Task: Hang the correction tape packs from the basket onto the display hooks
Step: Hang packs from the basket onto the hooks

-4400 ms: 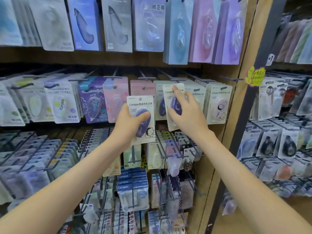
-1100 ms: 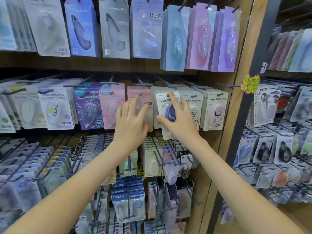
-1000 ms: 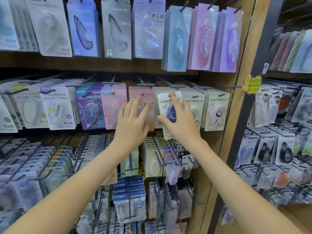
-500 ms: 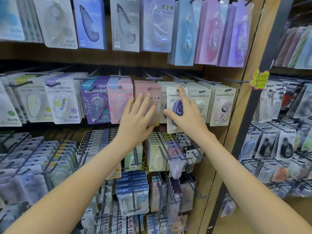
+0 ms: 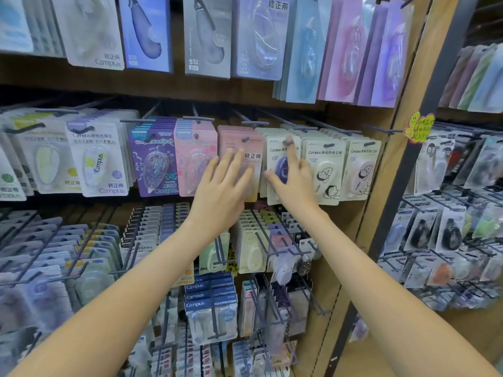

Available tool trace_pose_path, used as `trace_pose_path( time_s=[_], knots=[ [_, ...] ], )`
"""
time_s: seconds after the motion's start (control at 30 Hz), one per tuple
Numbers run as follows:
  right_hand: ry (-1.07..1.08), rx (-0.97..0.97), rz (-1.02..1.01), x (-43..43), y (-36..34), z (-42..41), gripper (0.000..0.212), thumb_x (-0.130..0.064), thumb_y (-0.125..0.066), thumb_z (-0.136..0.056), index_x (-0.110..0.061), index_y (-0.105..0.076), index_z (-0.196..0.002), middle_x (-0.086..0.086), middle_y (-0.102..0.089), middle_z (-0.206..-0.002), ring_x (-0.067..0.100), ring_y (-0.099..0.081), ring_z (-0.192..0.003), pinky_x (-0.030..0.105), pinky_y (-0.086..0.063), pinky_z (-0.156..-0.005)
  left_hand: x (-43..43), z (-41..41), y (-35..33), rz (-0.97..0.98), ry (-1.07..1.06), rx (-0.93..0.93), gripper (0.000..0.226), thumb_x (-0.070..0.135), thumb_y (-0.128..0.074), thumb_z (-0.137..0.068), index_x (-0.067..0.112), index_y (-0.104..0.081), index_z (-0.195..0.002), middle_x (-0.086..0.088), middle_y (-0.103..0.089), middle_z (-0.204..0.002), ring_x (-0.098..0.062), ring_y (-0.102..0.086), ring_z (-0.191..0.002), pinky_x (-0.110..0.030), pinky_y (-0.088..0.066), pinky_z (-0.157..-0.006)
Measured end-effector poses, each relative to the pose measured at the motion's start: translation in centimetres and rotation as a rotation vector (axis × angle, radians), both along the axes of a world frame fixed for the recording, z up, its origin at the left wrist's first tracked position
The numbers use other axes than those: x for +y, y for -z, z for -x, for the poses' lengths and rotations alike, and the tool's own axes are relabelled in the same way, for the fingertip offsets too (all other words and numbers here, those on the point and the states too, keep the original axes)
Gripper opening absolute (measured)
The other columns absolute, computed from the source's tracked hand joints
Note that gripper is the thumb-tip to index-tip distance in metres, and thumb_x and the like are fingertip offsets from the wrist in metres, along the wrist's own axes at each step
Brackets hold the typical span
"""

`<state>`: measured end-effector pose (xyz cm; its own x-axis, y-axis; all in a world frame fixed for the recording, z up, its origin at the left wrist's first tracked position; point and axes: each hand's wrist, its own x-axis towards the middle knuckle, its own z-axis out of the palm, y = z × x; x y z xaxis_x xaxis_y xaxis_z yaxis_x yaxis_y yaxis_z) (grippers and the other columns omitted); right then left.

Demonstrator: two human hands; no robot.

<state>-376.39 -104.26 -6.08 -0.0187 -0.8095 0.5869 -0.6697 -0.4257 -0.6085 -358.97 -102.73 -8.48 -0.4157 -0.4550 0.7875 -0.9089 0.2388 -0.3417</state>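
purple pack [image 5: 153, 156]: "Campus" | dusty-pink pack [image 5: 236, 140]: "修正带" | cream pack [image 5: 324, 159]: "Campus", "GOOD TIME" | grey pack [image 5: 206, 36]: "5"

Wooden shelf panel [image 5: 351, 235], dark metal upright [image 5: 442, 72], yellow tag [image 5: 417, 127], perhaps handwritten, even light
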Motion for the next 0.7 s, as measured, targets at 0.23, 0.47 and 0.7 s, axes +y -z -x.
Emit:
trace_pose_path(
  time_s=[0.23,0.47,0.7],
  knots=[
    [0.141,0.102,0.079,-0.1,1.3,-1.3,0.089,-0.032,-0.057,-0.095,-0.03,0.01,-0.153,0.017,-0.019,-0.153,0.032,-0.023,-0.14,0.042,-0.026,-0.112,0.1,1.3,1.1,-0.033,0.086,0.147,0.064,0.014,-0.07,-0.077,0.005,-0.05,-0.136,-0.028,-0.033,-0.151,-0.043,-0.033,-0.139,-0.055,-0.03,-0.112],
    [-0.016,0.121,0.112,6.3,7.9,2.0,0.072,-0.03,-0.049,-0.1,-0.034,-0.001,-0.153,0.006,-0.016,-0.16,0.023,-0.016,-0.146,0.037,-0.025,-0.114,3.9,5.5,6.3,0.023,0.241,0.229,0.059,0.01,-0.053,-0.088,0.005,-0.041,-0.146,-0.029,-0.024,-0.151,-0.042,-0.024,-0.142,-0.054,-0.024,-0.115],
    [0.141,0.213,-0.196,13.7,18.7,14.5,0.057,-0.03,-0.045,-0.102,-0.018,-0.021,-0.153,0.003,-0.039,-0.148,0.018,-0.033,-0.136,0.029,-0.032,-0.105,9.4,16.7,16.9,-0.428,0.495,0.188,0.05,0.015,-0.058,-0.086,-0.003,-0.053,-0.133,-0.027,-0.051,-0.136,-0.039,-0.053,-0.12,-0.047,-0.047,-0.098]
  ],
)
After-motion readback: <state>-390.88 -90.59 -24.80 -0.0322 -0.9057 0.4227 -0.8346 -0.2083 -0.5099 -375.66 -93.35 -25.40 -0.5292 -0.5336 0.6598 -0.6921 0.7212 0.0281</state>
